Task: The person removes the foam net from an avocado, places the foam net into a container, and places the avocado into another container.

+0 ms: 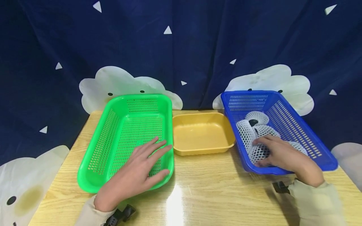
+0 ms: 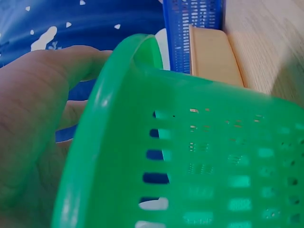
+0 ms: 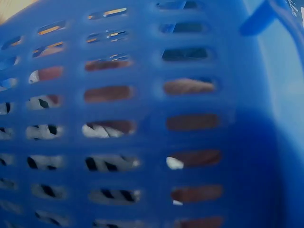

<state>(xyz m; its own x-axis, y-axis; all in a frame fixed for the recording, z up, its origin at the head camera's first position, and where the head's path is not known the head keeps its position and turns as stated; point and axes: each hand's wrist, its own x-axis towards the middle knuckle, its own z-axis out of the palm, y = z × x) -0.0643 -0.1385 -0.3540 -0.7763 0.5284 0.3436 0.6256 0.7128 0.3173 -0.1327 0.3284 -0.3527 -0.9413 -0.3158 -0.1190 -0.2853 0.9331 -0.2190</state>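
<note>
Inside the blue basket [image 1: 316,157], my right hand [image 1: 280,152] has its thumb and fingers curled round the near side of a dark thing in a white foam net [image 1: 258,154]. More net-wrapped things lie close around it, among them a white-netted one [image 1: 260,117] farther back. The right wrist view is filled by the slotted basket wall [image 3: 147,147], with parts of the hand and netting showing through. My left hand [image 1: 138,169] is over the green basket [image 1: 85,180], fingers spread and nothing held. In the left wrist view, the basket's rim [image 2: 90,123] partly hides that hand.
A shallow yellow tray [image 1: 203,152] sits between the two baskets on the wooden table [image 1: 209,185]. Behind them hangs a dark blue curtain [image 1: 195,50] with white clouds and triangles. Both baskets have raised, slotted walls.
</note>
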